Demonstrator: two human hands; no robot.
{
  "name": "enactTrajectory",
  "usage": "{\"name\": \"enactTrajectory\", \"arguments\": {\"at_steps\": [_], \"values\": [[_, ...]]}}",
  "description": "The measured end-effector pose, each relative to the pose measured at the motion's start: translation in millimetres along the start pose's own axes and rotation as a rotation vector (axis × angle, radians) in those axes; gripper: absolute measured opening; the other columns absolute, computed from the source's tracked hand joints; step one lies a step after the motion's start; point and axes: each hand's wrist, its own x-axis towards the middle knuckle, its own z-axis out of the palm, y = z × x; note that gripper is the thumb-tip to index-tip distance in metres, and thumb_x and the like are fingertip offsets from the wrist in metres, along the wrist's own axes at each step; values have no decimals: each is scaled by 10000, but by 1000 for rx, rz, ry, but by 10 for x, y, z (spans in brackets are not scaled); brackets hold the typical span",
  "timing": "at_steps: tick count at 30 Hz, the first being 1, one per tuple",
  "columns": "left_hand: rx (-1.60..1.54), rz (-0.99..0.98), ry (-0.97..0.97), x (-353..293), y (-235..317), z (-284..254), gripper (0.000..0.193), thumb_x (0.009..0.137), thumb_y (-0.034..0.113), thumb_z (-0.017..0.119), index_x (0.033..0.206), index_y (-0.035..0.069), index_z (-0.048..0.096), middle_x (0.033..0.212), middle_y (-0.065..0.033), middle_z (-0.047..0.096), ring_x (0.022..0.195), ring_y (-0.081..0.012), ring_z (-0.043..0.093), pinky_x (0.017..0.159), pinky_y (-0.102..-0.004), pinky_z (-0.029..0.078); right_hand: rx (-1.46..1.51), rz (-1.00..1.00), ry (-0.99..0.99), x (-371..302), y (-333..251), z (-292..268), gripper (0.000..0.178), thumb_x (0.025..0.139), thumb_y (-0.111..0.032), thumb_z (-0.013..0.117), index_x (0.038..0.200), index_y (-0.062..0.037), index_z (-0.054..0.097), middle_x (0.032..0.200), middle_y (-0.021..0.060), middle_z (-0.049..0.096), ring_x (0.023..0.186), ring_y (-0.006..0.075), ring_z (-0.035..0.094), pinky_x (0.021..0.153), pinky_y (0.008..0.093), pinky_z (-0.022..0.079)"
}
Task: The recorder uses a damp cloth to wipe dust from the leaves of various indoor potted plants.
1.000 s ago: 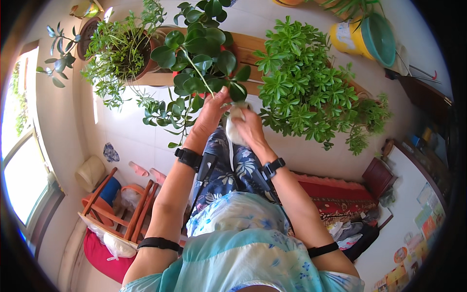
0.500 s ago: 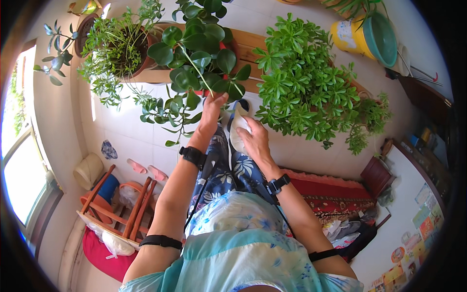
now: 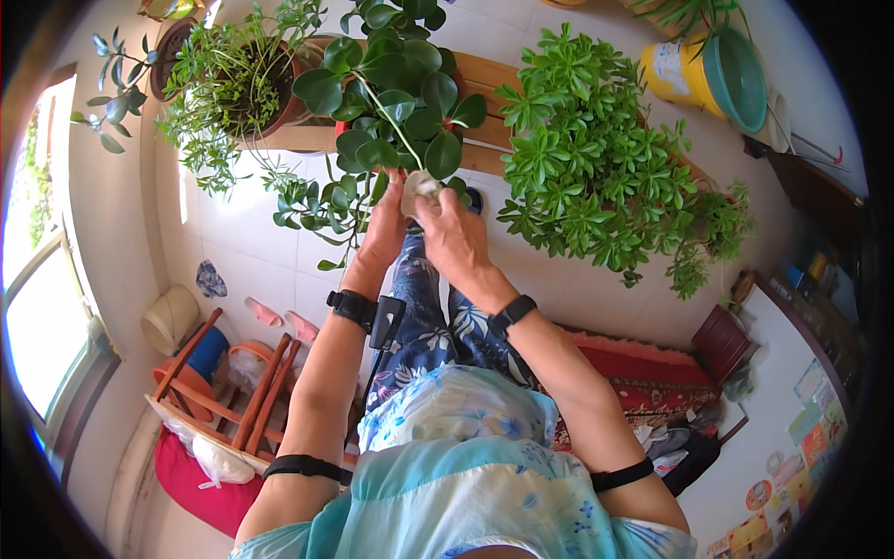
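A potted plant with large, round, dark green leaves (image 3: 396, 70) stands before me, a pale stem running down from it toward my hands. My right hand (image 3: 456, 238) is closed on a bunched white cloth (image 3: 421, 191), which is pressed against the stem's lower end. Right beside it, my left hand (image 3: 384, 228) has its fingers up against the cloth and the lowest leaves. Its fingers look bent in a grip, but the cloth and leaves hide what lies between them. Part of the red pot (image 3: 346, 119) shows behind the foliage.
The plant stands on a wooden bench (image 3: 489, 79), between a feathery potted plant (image 3: 247, 93) and a bushy light green plant (image 3: 596, 158). Yellow and teal buckets (image 3: 736, 79) are at the far right. An upturned wooden stool (image 3: 270, 396) and pink slippers (image 3: 264, 312) lie at left.
My right hand has moved up and left, bringing the white cloth from above my knees to the stem end at my left hand. My left hand has shifted slightly left.
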Motion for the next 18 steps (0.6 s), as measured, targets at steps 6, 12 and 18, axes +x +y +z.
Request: {"name": "enactTrajectory", "arguments": {"at_steps": [6, 12, 18], "values": [[240, 6, 18, 137, -163, -167, 654, 965, 607, 310, 1321, 101, 519, 1200, -28, 591, 1151, -157, 487, 997, -377, 327, 34, 168, 40, -81, 175, 114, 355, 746, 6, 630, 1085, -98, 618, 961, 174, 539, 761, 338, 636, 631, 408, 557], [462, 107, -14, -35, -36, -86, 651, 949, 550, 378, 1369, 61, 465, 1214, -72, 586, 1162, -201, 489, 997, -379, 318, 111, 407, 25, -311, 356, -19, 415, 756, -45, 667, 1162, -87, 597, 973, 176, 556, 813, 357, 625, 693, 435, 534], [60, 190, 89, -47, -19, -4, 694, 944, 483, 453, 1450, 36, 298, 1317, -118, 520, 1242, -250, 457, 1058, -412, 314, 347, 202, 100, -367, -106, -287, 413, 776, -60, 670, 1180, -94, 589, 937, 141, 549, 779, 352, 608, 663, 438, 514]]}}
